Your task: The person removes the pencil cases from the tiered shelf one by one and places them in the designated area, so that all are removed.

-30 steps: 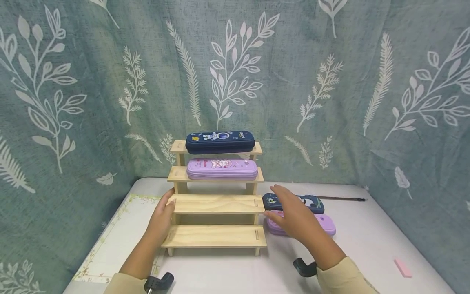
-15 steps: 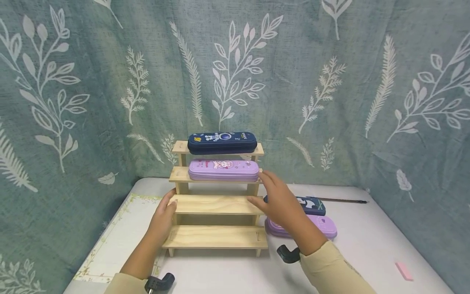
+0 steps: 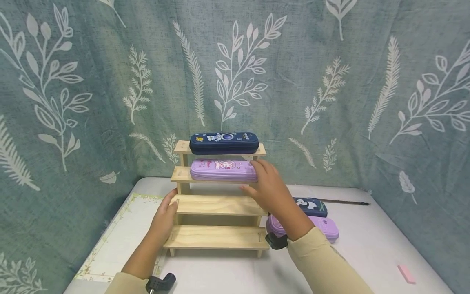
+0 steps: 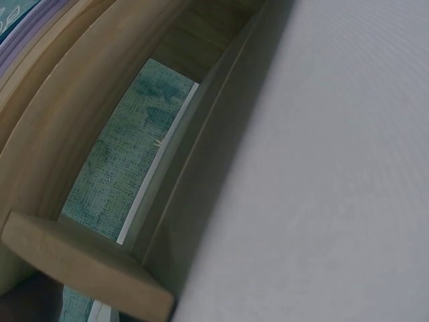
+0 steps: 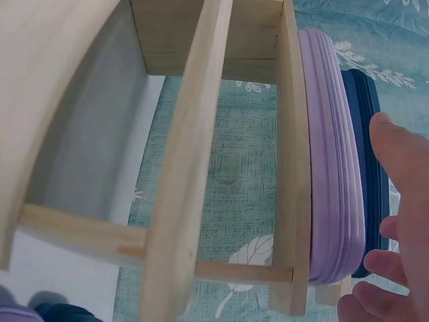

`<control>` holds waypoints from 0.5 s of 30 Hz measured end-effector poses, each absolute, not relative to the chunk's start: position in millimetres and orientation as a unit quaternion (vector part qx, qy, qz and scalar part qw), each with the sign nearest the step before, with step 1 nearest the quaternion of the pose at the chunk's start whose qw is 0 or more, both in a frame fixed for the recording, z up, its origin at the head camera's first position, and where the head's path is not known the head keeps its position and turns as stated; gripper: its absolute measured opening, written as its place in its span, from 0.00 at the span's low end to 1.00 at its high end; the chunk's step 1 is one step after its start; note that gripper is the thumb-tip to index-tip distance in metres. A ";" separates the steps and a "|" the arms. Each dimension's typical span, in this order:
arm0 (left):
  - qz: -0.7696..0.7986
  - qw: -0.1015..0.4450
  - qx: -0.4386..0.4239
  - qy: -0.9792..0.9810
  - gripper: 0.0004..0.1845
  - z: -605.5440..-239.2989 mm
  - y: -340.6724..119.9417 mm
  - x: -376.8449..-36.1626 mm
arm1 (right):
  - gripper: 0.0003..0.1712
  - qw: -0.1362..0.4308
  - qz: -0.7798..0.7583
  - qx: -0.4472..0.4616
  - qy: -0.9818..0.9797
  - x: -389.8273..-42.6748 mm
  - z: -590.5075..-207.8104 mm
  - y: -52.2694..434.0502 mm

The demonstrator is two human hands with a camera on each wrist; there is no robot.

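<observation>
A four-step wooden display stand (image 3: 216, 237) stands on the table. My left hand (image 3: 164, 216) holds its left side at the second step from the bottom, thumb along the front and fingers partly hidden behind. One step from the top lies a purple pencil case (image 3: 220, 170) with a cartoon print. My right hand (image 3: 269, 190) is at that case's right end, covering its corner in the head view. The right wrist view shows fingers (image 5: 395, 154) extended beside the purple case; contact is unclear. A navy astronaut pencil case (image 3: 224, 143) rests on the top step.
Right of the stand lie a navy panda pencil case (image 3: 312, 207) and another purple pencil case (image 3: 327, 228), partly behind my right arm. A thin dark rod (image 3: 345, 201) lies beyond them. A pink block (image 3: 406, 274) sits at the right. Patterned fabric (image 3: 235, 81) hangs behind.
My right hand has moved left and up, from above the pencil cases on the table to the right end of the purple case on the stand. My left hand stays at the stand.
</observation>
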State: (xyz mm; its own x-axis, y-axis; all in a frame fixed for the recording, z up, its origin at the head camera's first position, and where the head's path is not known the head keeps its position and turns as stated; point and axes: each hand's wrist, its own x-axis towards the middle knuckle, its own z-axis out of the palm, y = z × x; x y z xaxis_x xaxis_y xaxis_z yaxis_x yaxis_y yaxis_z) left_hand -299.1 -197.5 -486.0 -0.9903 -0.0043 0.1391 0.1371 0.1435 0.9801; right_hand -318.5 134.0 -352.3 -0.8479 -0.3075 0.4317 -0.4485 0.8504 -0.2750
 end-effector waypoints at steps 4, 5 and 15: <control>-0.658 0.053 -0.045 -0.750 0.28 -486.6 -196.1 -298.6 | 0.51 0.180 0.175 0.203 -0.947 -326.5 -350.4 129.1; -0.658 0.053 -0.045 -0.750 0.28 -486.3 -195.6 -298.2 | 0.51 0.178 0.173 0.203 -0.947 -328.9 -350.3 128.1; -0.660 0.051 -0.036 -0.749 0.28 -482.2 -197.0 -299.4 | 0.50 0.162 0.176 0.194 -0.951 -347.7 -349.6 116.6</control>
State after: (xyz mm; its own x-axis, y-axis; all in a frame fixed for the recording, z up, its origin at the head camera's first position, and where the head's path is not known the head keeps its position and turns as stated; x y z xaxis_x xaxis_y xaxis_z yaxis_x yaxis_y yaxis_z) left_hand -299.4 -197.0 -482.2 -0.9923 -0.0130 0.1232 0.1206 0.1262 0.9846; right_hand -347.7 116.6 -349.6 -0.8720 -0.3124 0.3770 -0.4265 0.8628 -0.2715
